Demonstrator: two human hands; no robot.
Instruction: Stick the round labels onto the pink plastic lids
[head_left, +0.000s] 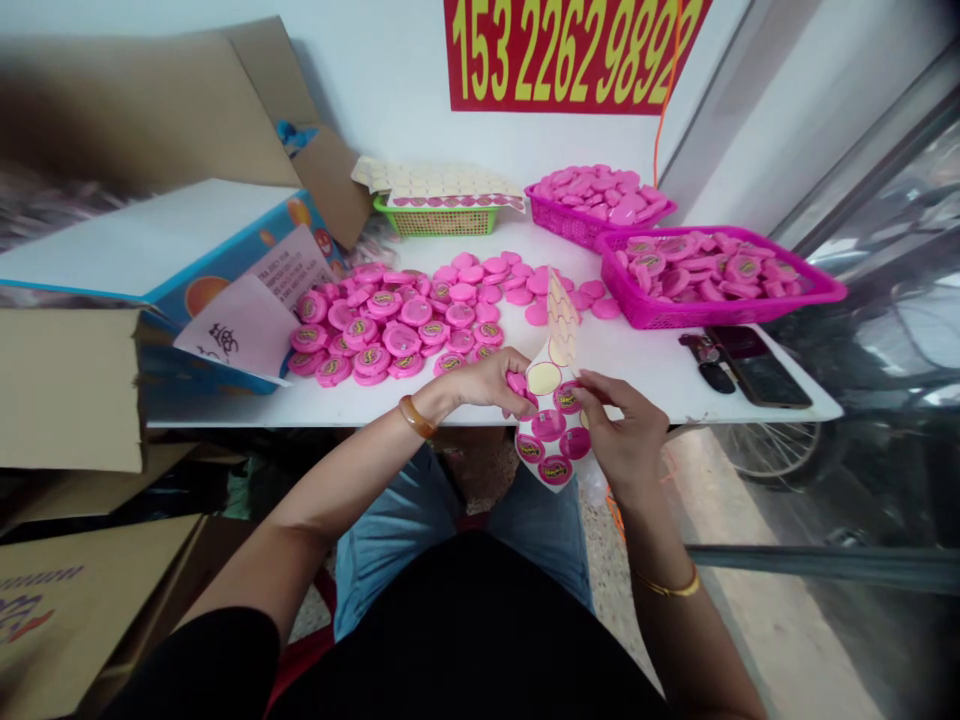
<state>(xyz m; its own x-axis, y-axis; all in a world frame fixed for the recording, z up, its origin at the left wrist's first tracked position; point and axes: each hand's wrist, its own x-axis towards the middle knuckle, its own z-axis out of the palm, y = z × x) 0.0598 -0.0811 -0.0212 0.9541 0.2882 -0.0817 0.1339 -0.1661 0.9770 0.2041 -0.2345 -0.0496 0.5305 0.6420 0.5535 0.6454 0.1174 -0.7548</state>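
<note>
My left hand [487, 382] is closed on a pink round case [517, 383] at the near edge of the white table [645, 365]. My right hand [624, 428] pinches a sheet of round stickers [553, 400], which curls upward between both hands; several pink stickers remain on its lower part, and the upper circles are bare. Just beyond my hands lies a pile of pink cases [397, 325], many with labels, others plain.
Two pink baskets [720, 308] [577, 226] of cases stand at the right and back. A green basket [439, 220] holds sticker sheets. A phone [757, 366] and a small dark remote lie at the right edge. Cardboard boxes [71, 385] and a blue box [187, 260] crowd the left.
</note>
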